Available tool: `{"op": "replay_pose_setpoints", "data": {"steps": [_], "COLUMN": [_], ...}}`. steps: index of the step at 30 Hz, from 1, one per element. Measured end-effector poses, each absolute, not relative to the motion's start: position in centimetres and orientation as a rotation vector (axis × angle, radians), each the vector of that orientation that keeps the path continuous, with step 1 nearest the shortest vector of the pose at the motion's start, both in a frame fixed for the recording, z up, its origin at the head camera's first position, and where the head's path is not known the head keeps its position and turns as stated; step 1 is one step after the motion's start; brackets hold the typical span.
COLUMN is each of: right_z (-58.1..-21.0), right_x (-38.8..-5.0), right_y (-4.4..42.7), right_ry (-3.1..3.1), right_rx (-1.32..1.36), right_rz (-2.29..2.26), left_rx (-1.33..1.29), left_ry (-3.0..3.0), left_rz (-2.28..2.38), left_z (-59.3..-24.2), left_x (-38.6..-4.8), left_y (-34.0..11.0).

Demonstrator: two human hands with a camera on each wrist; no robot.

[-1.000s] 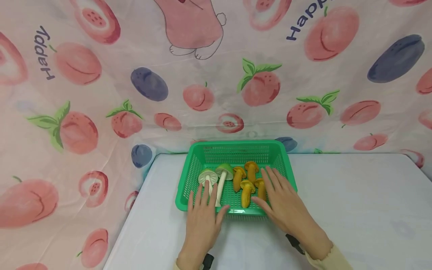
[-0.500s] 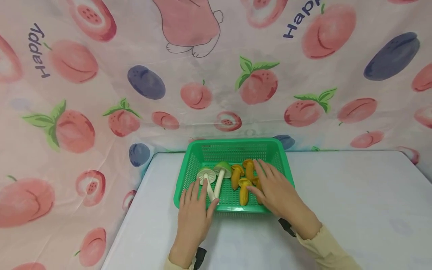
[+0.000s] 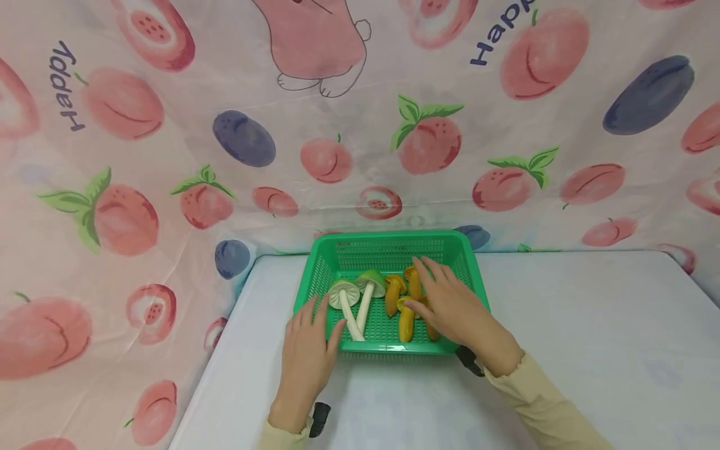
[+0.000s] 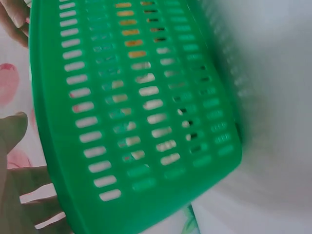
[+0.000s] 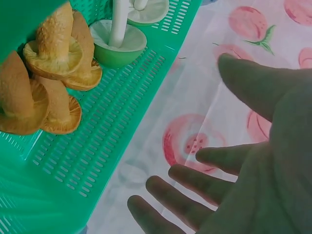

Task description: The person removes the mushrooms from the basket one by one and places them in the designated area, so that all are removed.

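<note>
A green plastic basket (image 3: 388,347) holds two white-stemmed mushrooms with green caps (image 3: 370,282) on its left side. Several yellow-brown mushrooms (image 3: 405,325) lie to their right, partly covered by my right hand (image 3: 458,310) in the head view. That hand is above the basket's right part, fingers spread and gripping nothing. My left hand (image 3: 306,351) is at the near left corner of the basket, its fingers apart and holding nothing. In the left wrist view the left hand's fingers (image 4: 31,180) show behind the rim; whether they touch it I cannot tell.
The basket stands on a white table (image 3: 590,337), close to its back edge. Behind and to the left hangs a pink cloth (image 3: 349,131) printed with fruit. Each wrist wears a black strap (image 3: 319,419).
My left hand has moved left, away from the green-capped mushrooms to the basket's corner. The right hand has shifted left over the yellow-brown mushrooms. The basket's contents look unmoved.
</note>
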State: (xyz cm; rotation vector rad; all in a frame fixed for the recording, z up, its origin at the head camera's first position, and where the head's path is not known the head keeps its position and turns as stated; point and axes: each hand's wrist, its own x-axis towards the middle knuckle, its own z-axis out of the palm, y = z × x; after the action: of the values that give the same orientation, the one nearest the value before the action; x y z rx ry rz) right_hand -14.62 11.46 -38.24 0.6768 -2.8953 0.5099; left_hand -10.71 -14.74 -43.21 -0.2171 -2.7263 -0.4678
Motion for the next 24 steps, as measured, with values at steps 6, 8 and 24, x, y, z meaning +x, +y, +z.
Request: {"op": "replay_pose_setpoints", "data": {"steps": [6, 8, 24], "right_z": [-38.2, -38.2, -38.9], "right_x": [-15.6, -15.8, -18.1], "right_y": [11.1, 11.0, 10.8], "right_ry": [-2.863, -2.862, -2.891], "right_rx": [0.692, 0.690, 0.669], "right_rz": [0.499, 0.490, 0.476], "left_rx": [-0.185, -0.181, -0.123], "left_ry": [-2.717, -2.720, -2.668], "left_rz": [-0.530, -0.567, -0.719], "left_z": [-42.9, -42.7, -42.8], "left_x": [-11.3, -11.4, -13.3], "left_y": [-15.5, -15.7, -17.2]}}
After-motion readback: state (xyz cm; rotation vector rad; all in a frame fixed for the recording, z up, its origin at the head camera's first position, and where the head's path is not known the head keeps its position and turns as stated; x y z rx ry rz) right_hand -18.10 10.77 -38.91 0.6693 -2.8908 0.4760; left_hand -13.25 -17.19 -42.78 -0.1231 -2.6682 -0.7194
